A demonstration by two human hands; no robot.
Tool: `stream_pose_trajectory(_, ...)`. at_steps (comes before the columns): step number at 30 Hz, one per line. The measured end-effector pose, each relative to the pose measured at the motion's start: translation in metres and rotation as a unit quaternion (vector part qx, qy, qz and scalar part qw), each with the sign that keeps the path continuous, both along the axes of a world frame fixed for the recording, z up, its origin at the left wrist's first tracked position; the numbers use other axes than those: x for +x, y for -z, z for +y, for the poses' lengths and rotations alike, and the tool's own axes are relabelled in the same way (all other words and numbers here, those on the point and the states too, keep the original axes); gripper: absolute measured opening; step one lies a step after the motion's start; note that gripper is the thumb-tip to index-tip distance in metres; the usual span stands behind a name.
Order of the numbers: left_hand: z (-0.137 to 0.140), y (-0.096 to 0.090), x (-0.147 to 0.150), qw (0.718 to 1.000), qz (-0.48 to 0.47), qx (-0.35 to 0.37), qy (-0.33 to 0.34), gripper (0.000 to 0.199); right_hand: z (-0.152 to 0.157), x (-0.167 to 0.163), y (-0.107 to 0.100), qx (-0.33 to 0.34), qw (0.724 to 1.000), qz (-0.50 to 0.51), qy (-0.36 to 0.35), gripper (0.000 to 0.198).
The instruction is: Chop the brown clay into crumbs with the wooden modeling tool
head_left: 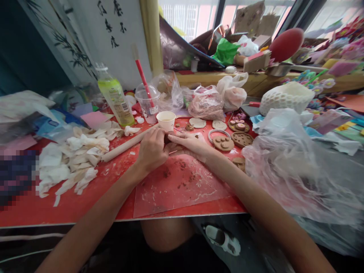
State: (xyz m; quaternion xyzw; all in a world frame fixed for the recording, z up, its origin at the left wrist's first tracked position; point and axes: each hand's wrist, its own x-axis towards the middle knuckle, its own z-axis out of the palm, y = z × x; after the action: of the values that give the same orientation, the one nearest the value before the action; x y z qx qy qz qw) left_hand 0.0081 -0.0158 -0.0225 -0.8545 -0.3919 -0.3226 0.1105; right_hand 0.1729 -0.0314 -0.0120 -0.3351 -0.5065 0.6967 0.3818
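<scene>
Just in front of the paper cup (166, 122), a brown lump (167, 137) is clasped between left hand (153, 148) and right hand (190, 143) over the red table (51, 212), a window (196, 19) being seen beyond the cup.

A single view from head height, forward and down, close above the red table (74, 208), window (187, 19) beyond.

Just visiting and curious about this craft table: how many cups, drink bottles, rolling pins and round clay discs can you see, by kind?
Paper cup: 1
Clear plastic cup: 1
Drink bottle: 1
Rolling pin: 1
Pale clay discs: 2
Brown clay discs: 4 (one partly hidden)
Total: 10
</scene>
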Motion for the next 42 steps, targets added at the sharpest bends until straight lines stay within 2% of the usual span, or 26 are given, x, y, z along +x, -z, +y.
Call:
stream_pose_trajectory(4, 0.0, 0.002, -0.001, 1.0, 0.006, 0.015, 0.003, 0.01, 0.001, 0.0, 0.002, -0.029, 0.999, 0.031, -0.004, 0.02)
stream_pose_trajectory(9, 0.0, 0.001, -0.003, 0.998, 0.031, 0.05, 0.006, 0.007, 0.002, 0.001, 0.003, -0.026, 0.999, 0.037, -0.012, 0.017)
stream_pose_trajectory(13, 0.0, -0.001, -0.005, 0.994, 0.048, 0.095, 0.008, 0.008, 0.001, 0.0, 0.002, -0.009, 0.999, 0.025, -0.021, 0.018)
stream_pose_trajectory(22, 0.0, 0.002, -0.002, 0.993, 0.026, 0.112, 0.027, 0.028, -0.002, -0.008, -0.002, 0.064, 0.994, -0.07, 0.045, 0.026)
stream_pose_trajectory(24, 0.002, 0.002, -0.002, 0.994, 0.03, 0.097, 0.037, 0.031, -0.002, -0.008, -0.003, 0.054, 0.995, -0.075, 0.049, 0.027)
stream_pose_trajectory(27, 0.006, 0.003, -0.003, 0.997, 0.038, 0.033, 0.051, 0.037, -0.002, -0.007, -0.003, 0.035, 0.995, -0.075, 0.046, 0.032)
stream_pose_trajectory(31, 0.011, 0.006, -0.005, 0.999, 0.001, -0.052, 0.014, 0.04, 0.001, -0.005, 0.001, 0.033, 0.994, -0.075, 0.071, 0.036)
stream_pose_trajectory(34, 0.012, 0.006, -0.004, 0.995, -0.038, -0.093, -0.005, 0.034, 0.003, -0.006, 0.003, 0.062, 0.987, -0.097, 0.114, 0.032)
stream_pose_trajectory(37, 0.011, 0.005, -0.001, 0.989, -0.062, -0.137, 0.01, 0.02, 0.003, -0.008, 0.007, 0.098, 0.976, -0.126, 0.145, 0.028)
stream_pose_trajectory(39, 0.01, 0.003, -0.001, 0.985, -0.077, -0.152, 0.027, 0.011, 0.003, -0.009, 0.008, 0.118, 0.97, -0.147, 0.156, 0.031)
stream_pose_trajectory(42, 0.009, 0.001, -0.001, 0.981, -0.103, -0.155, 0.051, 0.009, 0.001, -0.009, 0.008, 0.135, 0.963, -0.169, 0.163, 0.041)
